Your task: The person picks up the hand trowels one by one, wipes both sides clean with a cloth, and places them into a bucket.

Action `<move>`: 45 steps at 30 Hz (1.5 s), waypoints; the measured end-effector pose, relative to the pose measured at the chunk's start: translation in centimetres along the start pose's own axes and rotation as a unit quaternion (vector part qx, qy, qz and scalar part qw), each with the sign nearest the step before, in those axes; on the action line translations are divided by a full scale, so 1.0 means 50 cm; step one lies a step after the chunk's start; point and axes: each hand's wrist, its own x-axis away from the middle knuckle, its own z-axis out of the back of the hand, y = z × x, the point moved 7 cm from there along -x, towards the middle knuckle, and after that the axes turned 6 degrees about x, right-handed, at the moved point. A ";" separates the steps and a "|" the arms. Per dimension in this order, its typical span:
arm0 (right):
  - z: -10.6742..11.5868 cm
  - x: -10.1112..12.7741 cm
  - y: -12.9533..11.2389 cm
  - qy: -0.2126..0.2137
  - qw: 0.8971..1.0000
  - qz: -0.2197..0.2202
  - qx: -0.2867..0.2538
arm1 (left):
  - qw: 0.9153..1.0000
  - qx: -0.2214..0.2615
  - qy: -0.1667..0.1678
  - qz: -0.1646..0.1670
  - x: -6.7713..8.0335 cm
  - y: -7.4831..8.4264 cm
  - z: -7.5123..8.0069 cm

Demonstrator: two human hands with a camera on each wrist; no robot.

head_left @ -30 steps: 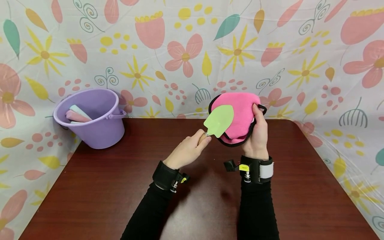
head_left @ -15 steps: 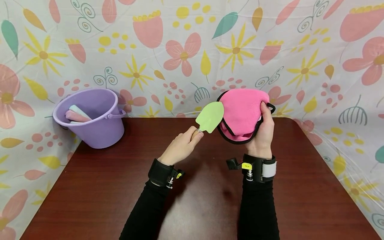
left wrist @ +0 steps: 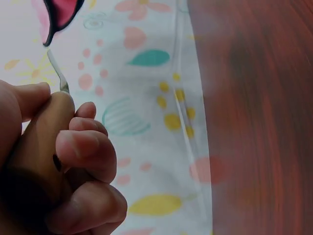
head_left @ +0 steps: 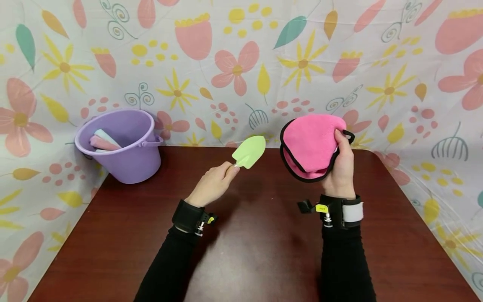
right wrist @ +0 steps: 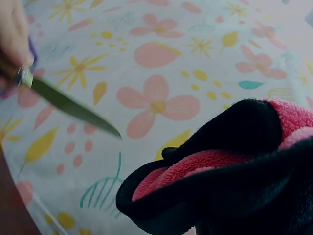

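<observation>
My left hand point(head_left: 210, 184) grips the wooden handle point(left wrist: 41, 132) of a small garden trowel. The trowel's light green blade point(head_left: 250, 152) points up and to the right, above the table. In my right hand point(head_left: 340, 172) is a folded pink cloth point(head_left: 311, 144) with black edging and a small black loop. The thumb presses on the cloth's right side; the fingers behind it are hidden. A gap separates blade and cloth. From the right wrist, the trowel blade point(right wrist: 73, 107) is seen edge-on, with folds of the cloth point(right wrist: 195, 166) close by.
A lilac bucket point(head_left: 136, 165) stands at the back left of the dark wooden table point(head_left: 256, 251). Rolled pink and pale cloth-like things point(head_left: 103, 141) lie inside it. A flowered sheet point(head_left: 241, 105) hangs behind the table and along its sides.
The trowel, which overlapped the cloth in view, has moved left with my left hand. My right hand has shifted right with the cloth, widening the gap between them.
</observation>
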 end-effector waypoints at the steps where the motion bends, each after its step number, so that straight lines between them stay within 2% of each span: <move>1: 0.003 0.003 -0.005 -0.003 1.000 -0.005 0.009 | 1.000 -0.008 0.000 0.002 0.002 -0.006 0.008; 9: 0.024 0.023 -0.055 -0.025 0.994 -0.037 0.104 | 0.996 -0.087 0.022 0.021 0.023 -0.036 0.102; 13: 0.037 0.021 -0.080 -0.017 0.983 -0.037 0.181 | 0.993 -0.114 0.015 0.028 0.033 -0.042 0.144; 15: 0.046 0.018 -0.090 -0.006 0.973 -0.040 0.227 | 0.990 -0.135 0.016 0.028 0.036 -0.043 0.169; 18: 0.061 0.012 -0.100 0.017 0.953 -0.044 0.299 | 0.984 -0.175 0.031 0.026 0.040 -0.050 0.217; 23: 0.092 0.007 -0.102 0.042 0.914 -0.053 0.400 | 0.975 -0.216 0.042 0.038 0.044 -0.061 0.306; 26: 0.115 0.005 -0.095 0.052 0.880 -0.059 0.468 | 0.969 -0.237 0.042 0.048 0.044 -0.069 0.362; 29: 0.138 0.004 -0.085 0.057 0.840 -0.067 0.535 | 0.965 -0.252 0.038 0.065 0.043 -0.085 0.415; 34: 0.171 0.003 -0.071 0.030 0.767 -0.065 0.638 | 0.959 -0.262 0.030 0.101 0.051 -0.124 0.495; 36: 0.181 0.005 -0.065 0.017 0.743 -0.061 0.666 | 0.958 -0.263 0.029 0.113 0.056 -0.138 0.521; 40: 0.197 0.012 -0.058 -0.010 0.689 -0.044 0.723 | 0.957 -0.261 0.015 0.126 0.057 -0.161 0.548; 43: 0.209 0.018 -0.054 -0.016 0.648 -0.039 0.761 | 0.952 -0.275 0.000 0.136 0.046 -0.176 0.551; 45: 0.219 0.024 -0.052 -0.016 0.626 -0.040 0.778 | 0.948 -0.283 -0.012 0.144 0.034 -0.187 0.545</move>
